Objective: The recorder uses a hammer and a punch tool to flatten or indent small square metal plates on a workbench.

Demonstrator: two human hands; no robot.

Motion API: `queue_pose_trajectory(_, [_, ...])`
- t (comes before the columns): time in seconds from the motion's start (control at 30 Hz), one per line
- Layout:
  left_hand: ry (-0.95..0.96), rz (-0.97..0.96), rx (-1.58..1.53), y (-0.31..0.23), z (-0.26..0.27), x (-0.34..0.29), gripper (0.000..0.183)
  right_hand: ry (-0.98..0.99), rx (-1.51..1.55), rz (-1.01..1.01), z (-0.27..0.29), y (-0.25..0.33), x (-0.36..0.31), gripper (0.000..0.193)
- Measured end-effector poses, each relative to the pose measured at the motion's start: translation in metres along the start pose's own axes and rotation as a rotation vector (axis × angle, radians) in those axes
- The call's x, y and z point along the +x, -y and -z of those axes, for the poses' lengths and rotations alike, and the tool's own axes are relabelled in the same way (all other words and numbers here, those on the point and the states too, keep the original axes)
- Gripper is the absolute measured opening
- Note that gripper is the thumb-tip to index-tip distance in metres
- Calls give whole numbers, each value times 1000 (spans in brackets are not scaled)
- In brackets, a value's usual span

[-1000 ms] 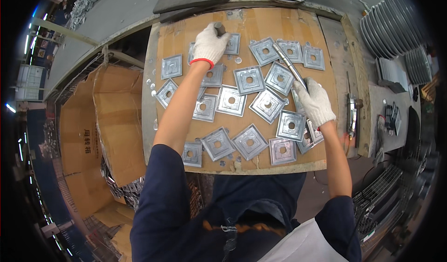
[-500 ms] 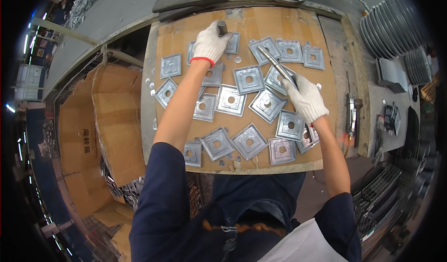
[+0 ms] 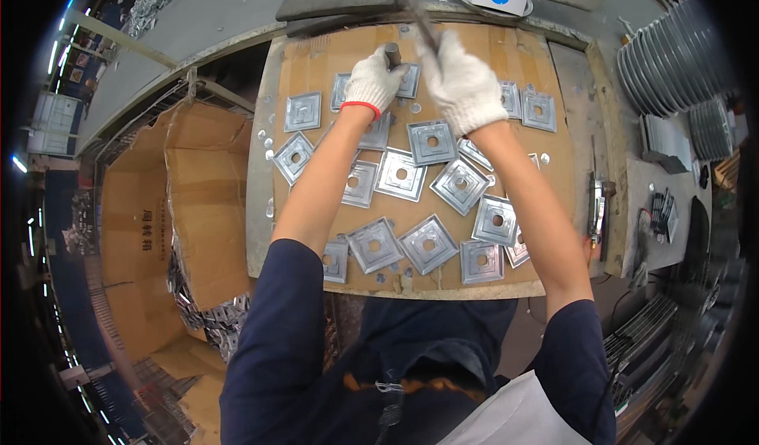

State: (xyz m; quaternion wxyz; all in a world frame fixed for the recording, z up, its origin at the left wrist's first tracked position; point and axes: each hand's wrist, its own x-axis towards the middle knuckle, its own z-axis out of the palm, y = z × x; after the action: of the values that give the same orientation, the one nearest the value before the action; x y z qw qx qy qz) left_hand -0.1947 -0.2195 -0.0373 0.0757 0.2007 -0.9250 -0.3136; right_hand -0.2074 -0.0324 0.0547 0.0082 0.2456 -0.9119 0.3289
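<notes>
Head view: upright punch (image 3: 392, 54) in left hand (image 3: 371, 84) (gloved)

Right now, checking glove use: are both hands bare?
No, the left hand and the right hand each wear a white knit glove over the wooden board.

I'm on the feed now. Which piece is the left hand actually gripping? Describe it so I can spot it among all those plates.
Start at the wooden workboard covered with square metal plates, and go to its far edge, near the middle. There the white-gloved left hand is closed around a short dark metal punch. It stands upright and is round, while everything around it is flat, square and shiny.
</notes>
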Motion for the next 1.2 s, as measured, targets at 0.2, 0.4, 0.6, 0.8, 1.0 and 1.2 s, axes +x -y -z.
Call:
queue_pose_trajectory(0.2, [-106,-69,20,16,-11,4,48,253,-209,-9,3,-36,-7,51])
queue_pose_trajectory(0.4, [-51,-20,-110,-15,10,-7,45,152,-16,-191,23,-55,-57,51])
queue_pose_trajectory(0.6, [-26,-50,-261,-53,29,-22,49,379,-233,-246,-7,-100,-86,53])
queue_pose_trajectory(0.8, [-88,-62,-211,-35,47,-15,50,228,-12,-299,19,-80,-94,53])
queue_pose_trajectory(1.0, [-131,69,-70,16,77,-21,52,219,50,-324,35,-95,-106,54])
queue_pose_trajectory(1.2, [-105,128,-143,57,58,-27,51,182,121,-253,13,-112,-120,56])
